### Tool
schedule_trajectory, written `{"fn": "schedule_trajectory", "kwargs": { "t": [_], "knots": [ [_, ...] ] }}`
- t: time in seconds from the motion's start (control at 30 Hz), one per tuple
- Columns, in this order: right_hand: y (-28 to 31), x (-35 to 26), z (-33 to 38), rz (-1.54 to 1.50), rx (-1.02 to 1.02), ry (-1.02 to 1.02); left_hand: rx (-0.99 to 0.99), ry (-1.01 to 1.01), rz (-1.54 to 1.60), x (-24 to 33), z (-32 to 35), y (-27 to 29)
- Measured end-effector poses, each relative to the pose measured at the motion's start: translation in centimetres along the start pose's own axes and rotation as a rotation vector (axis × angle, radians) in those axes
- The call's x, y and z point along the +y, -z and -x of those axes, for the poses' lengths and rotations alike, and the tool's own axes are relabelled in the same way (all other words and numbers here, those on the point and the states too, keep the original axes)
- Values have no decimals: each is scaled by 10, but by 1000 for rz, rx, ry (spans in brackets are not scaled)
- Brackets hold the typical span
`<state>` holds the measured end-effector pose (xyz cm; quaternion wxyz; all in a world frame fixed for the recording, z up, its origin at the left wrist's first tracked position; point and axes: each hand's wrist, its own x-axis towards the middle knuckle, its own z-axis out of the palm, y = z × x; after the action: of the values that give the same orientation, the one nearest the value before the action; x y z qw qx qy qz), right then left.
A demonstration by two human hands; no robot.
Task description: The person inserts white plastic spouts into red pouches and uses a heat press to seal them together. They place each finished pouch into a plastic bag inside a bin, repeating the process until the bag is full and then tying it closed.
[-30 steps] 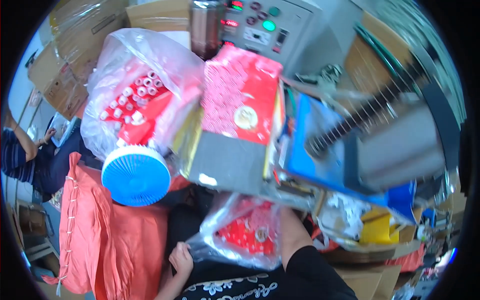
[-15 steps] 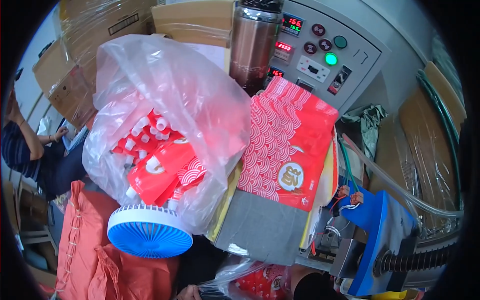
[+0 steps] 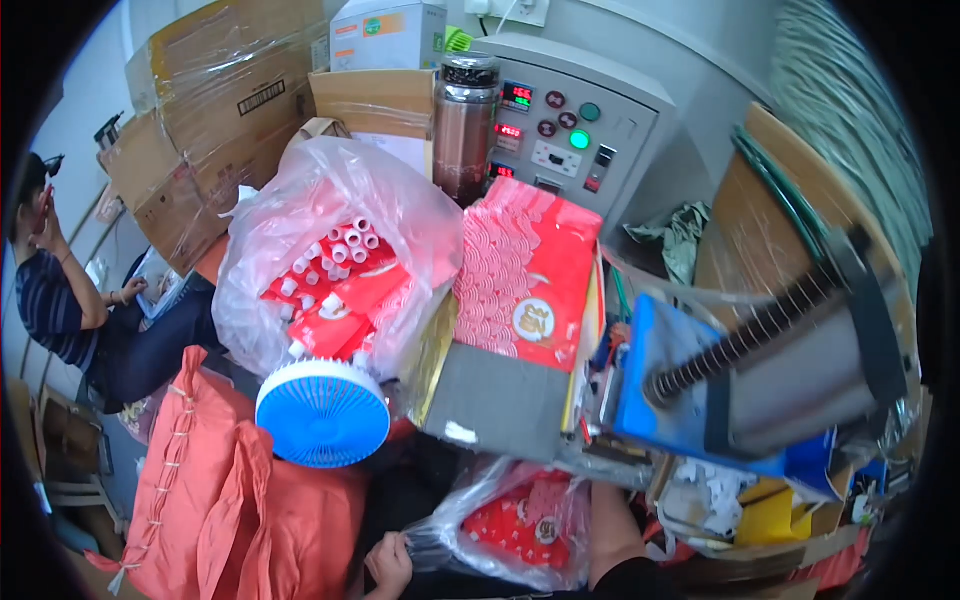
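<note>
Low in the view, my left hand (image 3: 388, 565) has its fingers closed on the gathered edge of a clear plastic bag (image 3: 450, 520). Inside that bag lie red printed pouches (image 3: 520, 520), resting over my lap. My right forearm (image 3: 615, 525) rises along the bag's right side; its hand is hidden at the table edge. On the grey work surface (image 3: 500, 395) sits a stack of flat red patterned pouches (image 3: 525, 280). To its left, a large translucent bag (image 3: 260, 240) holds several red pouches with white spouts (image 3: 345, 245).
A blue and white fan (image 3: 322, 415) stands before the large bag. Behind are a brown flask (image 3: 466, 140) and a grey control box (image 3: 625, 120). A blue machine with a spring rod (image 3: 740, 340) occupies the right. Coral cloth sacks (image 3: 200, 470) lie left; another person (image 3: 70, 300) sits beyond.
The view has shifted, so the bench appears smaller and higher. More of my left hand, the clear bag and my right forearm now shows. The left hand still grips the bag.
</note>
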<state>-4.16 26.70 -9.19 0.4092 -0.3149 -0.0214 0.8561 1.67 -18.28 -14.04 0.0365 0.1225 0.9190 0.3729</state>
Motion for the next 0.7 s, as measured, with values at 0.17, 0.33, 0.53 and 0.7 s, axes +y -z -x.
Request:
{"fn": "schedule_trajectory", "kwargs": {
  "t": [0.17, 0.33, 0.53, 0.7],
  "knots": [
    [127, -71, 51, 255, 74, 186, -46, -76, 65, 5, -14, -5],
    [144, -81, 148, 1110, -42, 243, -53, -44, 54, 4, -17, -4],
    [158, -64, 271, 1208, -175, 261, -62, -57, 29, -2, -10, -5],
    [162, -34, 309, 1601, -507, 353, -70, -55, -17, 1, -5, -3]
  ]
}}
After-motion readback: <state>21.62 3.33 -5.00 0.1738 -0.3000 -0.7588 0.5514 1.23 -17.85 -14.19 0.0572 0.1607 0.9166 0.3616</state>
